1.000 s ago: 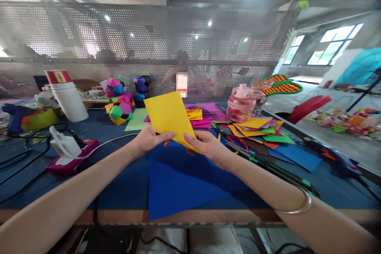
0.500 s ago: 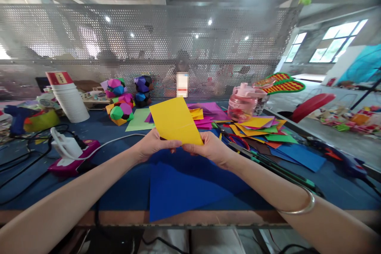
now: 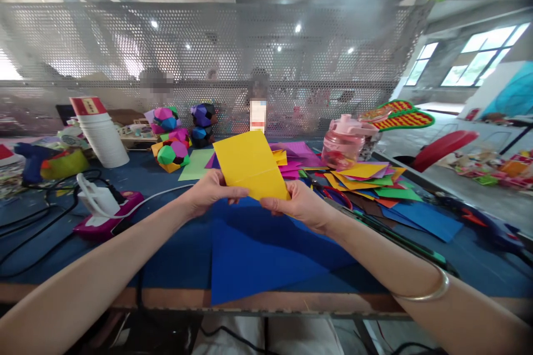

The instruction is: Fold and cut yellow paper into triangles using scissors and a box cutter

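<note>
A sheet of yellow paper (image 3: 250,163) is held up, tilted, above the table. A faint crease line crosses its lower half. My left hand (image 3: 214,191) pinches its lower left edge with the thumb on top. At the lower right corner, my right hand (image 3: 297,205) grips the same sheet between thumb and fingers. Below both hands lies a large sheet of blue paper (image 3: 266,266), its near corner reaching over the table edge. Behind the yellow sheet are purple papers (image 3: 302,154) and a light green sheet (image 3: 196,165).
Colourful paper polyhedra (image 3: 172,154) and stacked paper cups (image 3: 106,141) stand to the left, near a power strip (image 3: 110,222) with cables. To the right are a pink bottle (image 3: 343,144), a pile of coloured paper (image 3: 366,177), a green cutter (image 3: 420,252) and a glue gun (image 3: 487,224).
The thumbs have moved slightly apart along the yellow paper's lower edge, and its crease line shows more clearly. Both hands still hold it. The whole view has shifted slightly.
</note>
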Available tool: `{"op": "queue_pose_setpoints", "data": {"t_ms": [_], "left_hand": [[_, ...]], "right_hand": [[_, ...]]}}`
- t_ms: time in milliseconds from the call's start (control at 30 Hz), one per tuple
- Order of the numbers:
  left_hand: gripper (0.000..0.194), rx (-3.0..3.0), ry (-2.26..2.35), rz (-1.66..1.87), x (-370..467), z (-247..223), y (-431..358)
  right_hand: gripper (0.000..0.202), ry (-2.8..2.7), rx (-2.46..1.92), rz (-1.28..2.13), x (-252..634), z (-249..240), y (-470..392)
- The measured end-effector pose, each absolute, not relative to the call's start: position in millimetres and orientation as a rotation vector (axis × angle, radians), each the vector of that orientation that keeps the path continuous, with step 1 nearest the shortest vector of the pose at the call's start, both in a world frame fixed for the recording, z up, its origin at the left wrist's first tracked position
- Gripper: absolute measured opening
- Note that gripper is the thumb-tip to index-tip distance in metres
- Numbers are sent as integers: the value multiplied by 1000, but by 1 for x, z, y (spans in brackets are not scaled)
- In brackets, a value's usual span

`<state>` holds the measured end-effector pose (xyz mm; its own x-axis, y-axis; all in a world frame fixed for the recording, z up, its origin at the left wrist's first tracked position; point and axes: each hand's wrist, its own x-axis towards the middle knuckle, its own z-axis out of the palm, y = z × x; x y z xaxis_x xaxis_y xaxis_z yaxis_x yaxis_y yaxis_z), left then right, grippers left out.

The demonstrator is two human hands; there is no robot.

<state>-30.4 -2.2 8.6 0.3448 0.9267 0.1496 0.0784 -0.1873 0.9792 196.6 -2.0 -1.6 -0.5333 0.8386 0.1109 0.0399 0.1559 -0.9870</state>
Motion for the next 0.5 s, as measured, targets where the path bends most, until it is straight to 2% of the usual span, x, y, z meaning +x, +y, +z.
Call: {"op": "queue_pose_setpoints", "data": {"t_ms": [500], "left_hand": [[32,1491,928,1104,-36,7,4]], "right_hand": [[41,-1707,-868,1391,200,2,-2]]}}
